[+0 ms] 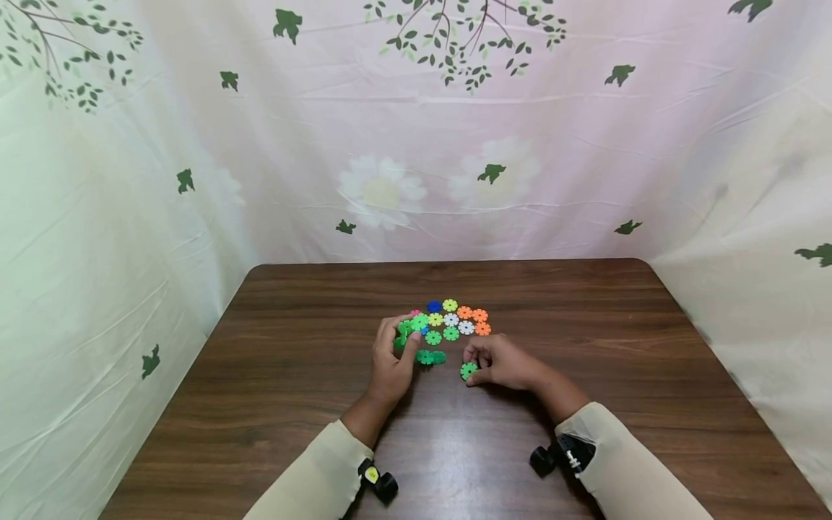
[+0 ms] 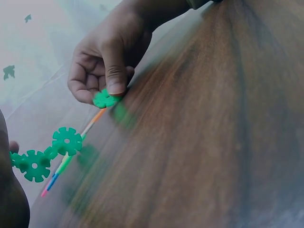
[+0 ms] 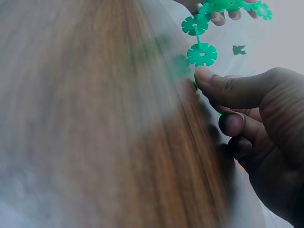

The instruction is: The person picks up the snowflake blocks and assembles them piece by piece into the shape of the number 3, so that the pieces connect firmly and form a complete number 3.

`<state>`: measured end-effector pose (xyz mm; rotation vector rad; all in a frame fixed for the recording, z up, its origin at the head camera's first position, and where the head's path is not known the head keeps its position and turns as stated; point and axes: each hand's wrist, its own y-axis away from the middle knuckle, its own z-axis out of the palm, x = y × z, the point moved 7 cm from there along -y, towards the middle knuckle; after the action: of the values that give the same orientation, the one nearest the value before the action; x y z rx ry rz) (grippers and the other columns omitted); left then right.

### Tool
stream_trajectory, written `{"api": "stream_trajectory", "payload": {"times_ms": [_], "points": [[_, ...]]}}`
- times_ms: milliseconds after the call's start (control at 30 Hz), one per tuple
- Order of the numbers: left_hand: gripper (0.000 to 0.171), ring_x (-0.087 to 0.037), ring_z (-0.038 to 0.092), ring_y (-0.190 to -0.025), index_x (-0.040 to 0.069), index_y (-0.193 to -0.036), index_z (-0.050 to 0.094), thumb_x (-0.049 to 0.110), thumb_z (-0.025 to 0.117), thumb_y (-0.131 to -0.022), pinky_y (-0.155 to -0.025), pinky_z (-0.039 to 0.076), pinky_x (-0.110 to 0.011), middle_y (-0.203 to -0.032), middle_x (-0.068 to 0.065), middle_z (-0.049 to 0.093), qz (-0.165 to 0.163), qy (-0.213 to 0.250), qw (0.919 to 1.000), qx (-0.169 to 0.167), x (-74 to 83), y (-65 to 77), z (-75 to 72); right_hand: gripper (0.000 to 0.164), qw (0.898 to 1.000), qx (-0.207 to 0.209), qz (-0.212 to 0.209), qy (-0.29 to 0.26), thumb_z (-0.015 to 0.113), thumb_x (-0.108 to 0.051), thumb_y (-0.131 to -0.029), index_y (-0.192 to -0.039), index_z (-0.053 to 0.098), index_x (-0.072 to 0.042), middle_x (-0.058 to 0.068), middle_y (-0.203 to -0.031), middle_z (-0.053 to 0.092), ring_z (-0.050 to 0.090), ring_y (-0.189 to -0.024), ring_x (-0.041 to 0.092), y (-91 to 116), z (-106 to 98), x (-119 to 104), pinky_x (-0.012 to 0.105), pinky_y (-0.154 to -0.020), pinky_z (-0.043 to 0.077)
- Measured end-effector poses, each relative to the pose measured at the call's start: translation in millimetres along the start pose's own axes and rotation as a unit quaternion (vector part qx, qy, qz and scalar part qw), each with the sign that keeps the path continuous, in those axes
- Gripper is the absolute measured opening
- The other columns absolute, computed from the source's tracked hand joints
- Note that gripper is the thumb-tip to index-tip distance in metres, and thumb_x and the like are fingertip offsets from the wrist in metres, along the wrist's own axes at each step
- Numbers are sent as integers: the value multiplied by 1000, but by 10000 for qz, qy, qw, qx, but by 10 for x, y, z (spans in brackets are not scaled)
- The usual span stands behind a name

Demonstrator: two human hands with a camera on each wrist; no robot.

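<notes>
My left hand [image 1: 392,372] holds a chain of joined green notched discs [image 1: 425,357], flower-shaped with a hole in the middle. Part of that chain is hidden behind the fingers; the right wrist view shows several linked discs [image 3: 202,54] hanging from it. My right hand [image 1: 510,363] pinches a single green disc [image 1: 468,370] between thumb and fingers, just right of the chain's end and apart from it in the head view. In the left wrist view this green disc [image 2: 103,99] shows below the thumb, while the left hand [image 2: 13,190] is dark and mostly cut off.
Beyond the hands, loose discs lie flat on the brown wooden table [image 1: 312,433]: orange [image 1: 479,315], white [image 1: 466,327], yellow [image 1: 450,305], blue [image 1: 434,306] and green [image 1: 451,333]. A printed cloth [image 1: 416,130] hangs behind and beside the table.
</notes>
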<state>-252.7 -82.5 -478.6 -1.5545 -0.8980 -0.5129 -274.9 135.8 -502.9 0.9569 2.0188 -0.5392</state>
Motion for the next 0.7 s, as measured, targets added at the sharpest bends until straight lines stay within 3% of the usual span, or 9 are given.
{"api": "stream_trajectory", "payload": {"times_ms": [233,433,700], "points": [[33,-29,64,-125,-1,-138,65,2,67,-105,-110,50,-32,-133,-14,66,2,-20,10000,-27,-10,4,0,28,9999,36,-146,62,88,-13,-93,-117,78,-4,1,-87,71,57,-72,5,0,1,-26,24,-66,50],[34,-29,64,-123,7,-139,66,1,67,-105,-109,50,-32,-132,-13,66,32,6,10000,-22,13,1,-2,28,9997,112,-199,49,84,-14,-97,-124,77,-6,0,-89,70,57,-74,6,-2,-16,-29,24,-69,51],[32,-29,65,-125,5,-139,66,3,65,-107,-109,51,-31,-133,-14,66,-9,10,9999,-144,17,3,6,36,9994,268,-114,-164,78,-10,-101,-136,73,-3,3,-97,73,61,-87,8,-9,-30,-27,25,-78,54]]}}
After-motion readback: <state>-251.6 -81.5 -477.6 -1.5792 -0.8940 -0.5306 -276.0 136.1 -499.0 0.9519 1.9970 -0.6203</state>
